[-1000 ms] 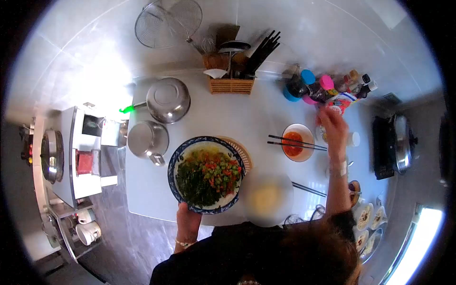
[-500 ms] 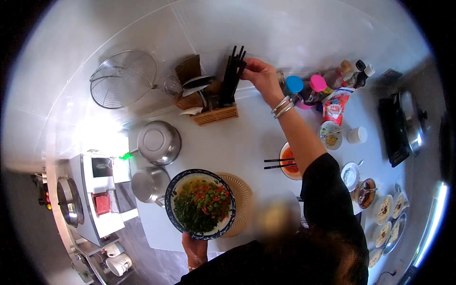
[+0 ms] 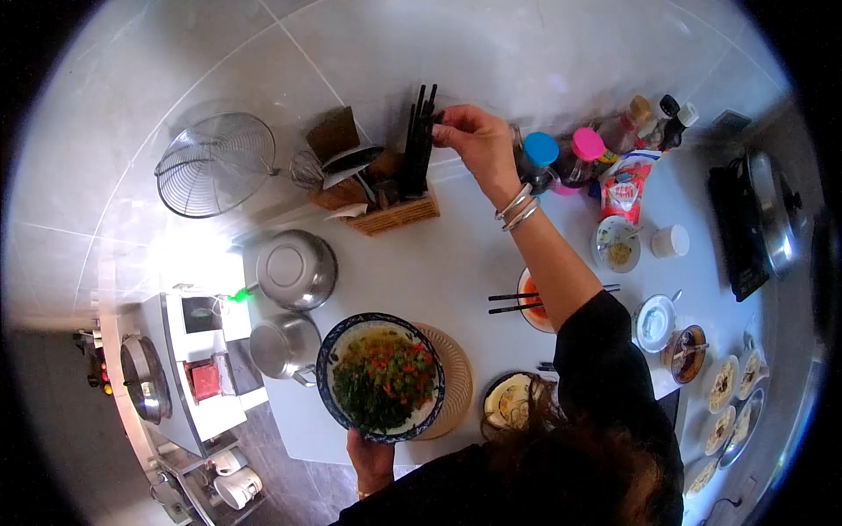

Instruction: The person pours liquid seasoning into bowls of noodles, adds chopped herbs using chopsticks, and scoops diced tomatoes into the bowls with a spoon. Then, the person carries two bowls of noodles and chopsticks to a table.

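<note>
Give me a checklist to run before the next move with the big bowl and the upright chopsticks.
1. Left hand on the bowl: ok, its grip is at the near rim.
2. Food within the rim: ok.
3. Bowl resting on the mat: cannot tell; they overlap in this view.
4. Right hand at the chopsticks: ok for position; cannot tell whether it pinches one.
5. Chopsticks out of the basket: not ok, the bundle stands in it.
6. Sauce bowl free of utensils: not ok, a loose pair lies across it.
</note>
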Demonstrator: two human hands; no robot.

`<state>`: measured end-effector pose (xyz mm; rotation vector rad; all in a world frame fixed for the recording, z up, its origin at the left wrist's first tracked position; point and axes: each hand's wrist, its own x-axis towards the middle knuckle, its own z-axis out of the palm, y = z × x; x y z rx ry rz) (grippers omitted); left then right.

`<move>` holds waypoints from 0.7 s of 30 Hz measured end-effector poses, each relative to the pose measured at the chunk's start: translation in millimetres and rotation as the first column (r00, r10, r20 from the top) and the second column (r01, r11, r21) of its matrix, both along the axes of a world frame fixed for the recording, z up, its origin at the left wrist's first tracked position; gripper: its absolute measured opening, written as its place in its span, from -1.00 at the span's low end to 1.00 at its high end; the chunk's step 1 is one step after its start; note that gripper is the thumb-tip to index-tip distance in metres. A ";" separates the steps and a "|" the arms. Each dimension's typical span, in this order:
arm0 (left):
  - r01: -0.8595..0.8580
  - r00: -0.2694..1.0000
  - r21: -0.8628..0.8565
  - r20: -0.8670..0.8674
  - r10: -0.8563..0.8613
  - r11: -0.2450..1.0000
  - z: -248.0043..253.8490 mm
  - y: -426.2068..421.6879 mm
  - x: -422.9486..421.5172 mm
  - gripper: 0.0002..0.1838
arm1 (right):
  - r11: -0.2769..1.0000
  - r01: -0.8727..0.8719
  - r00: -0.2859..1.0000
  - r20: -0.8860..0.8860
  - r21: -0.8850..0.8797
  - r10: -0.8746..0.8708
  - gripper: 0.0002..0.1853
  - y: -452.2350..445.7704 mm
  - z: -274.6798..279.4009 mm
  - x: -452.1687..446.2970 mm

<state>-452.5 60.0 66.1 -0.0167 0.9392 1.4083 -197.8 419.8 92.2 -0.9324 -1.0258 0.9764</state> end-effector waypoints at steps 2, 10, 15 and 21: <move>0.008 1.000 0.022 -0.010 -0.008 1.000 -2.3 -2.8 -1.3 -0.37 | 0.999 0.034 0.999 0.037 -0.004 -0.034 -0.84 0.7 -0.7 -0.4; 0.005 0.997 0.056 -0.075 -0.001 0.998 11.4 2.1 7.9 -0.40 | 0.971 0.196 0.934 0.274 0.139 -0.228 -0.90 -11.4 53.8 12.8; -0.024 0.983 -0.021 -0.183 0.020 0.999 2.5 -11.6 -5.2 -0.53 | 0.876 0.178 0.320 0.815 0.449 -0.483 -0.80 -95.1 111.1 126.8; 0.090 0.995 0.102 -0.043 -0.086 0.991 4.1 -19.4 -5.4 -0.51 | 0.822 0.507 0.144 0.915 0.260 -0.378 -0.83 -285.2 103.2 197.5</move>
